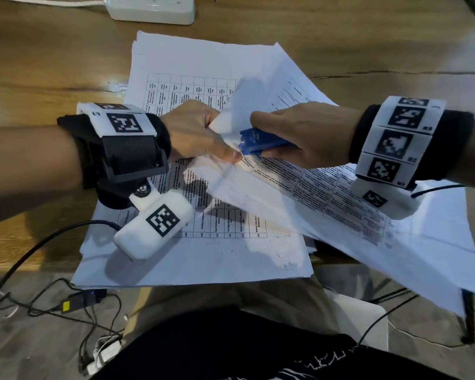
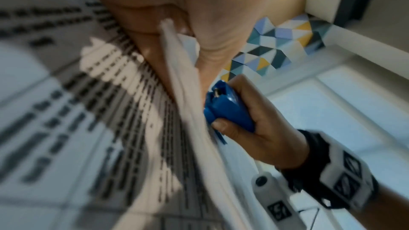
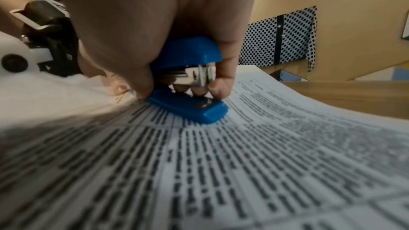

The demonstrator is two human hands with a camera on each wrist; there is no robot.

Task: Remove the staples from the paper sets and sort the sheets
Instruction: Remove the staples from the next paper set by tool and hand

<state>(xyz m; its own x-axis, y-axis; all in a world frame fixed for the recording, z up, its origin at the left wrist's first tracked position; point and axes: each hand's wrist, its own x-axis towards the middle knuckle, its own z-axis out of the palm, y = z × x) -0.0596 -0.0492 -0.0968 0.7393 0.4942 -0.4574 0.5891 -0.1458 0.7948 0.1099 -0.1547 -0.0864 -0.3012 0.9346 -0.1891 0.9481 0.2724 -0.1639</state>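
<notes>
My left hand (image 1: 203,133) pinches the folded-back corner of a stapled paper set (image 1: 327,193) that slants across the table toward the right. My right hand (image 1: 294,135) grips a small blue stapler (image 1: 254,142) whose end is pressed against that corner beside my left thumb. In the left wrist view the blue stapler (image 2: 225,109) meets the edge of the stapled paper set (image 2: 183,83) held between my left fingers. The right wrist view shows the blue stapler (image 3: 190,83) with its metal mouth open, lying on the printed sheet (image 3: 221,163). The staple itself is hidden.
A pile of printed sheets (image 1: 192,253) lies under both hands and overhangs the wooden table's (image 1: 39,64) near edge. A white power strip (image 1: 151,8) sits at the back. Cables (image 1: 66,305) run over the floor by my lap.
</notes>
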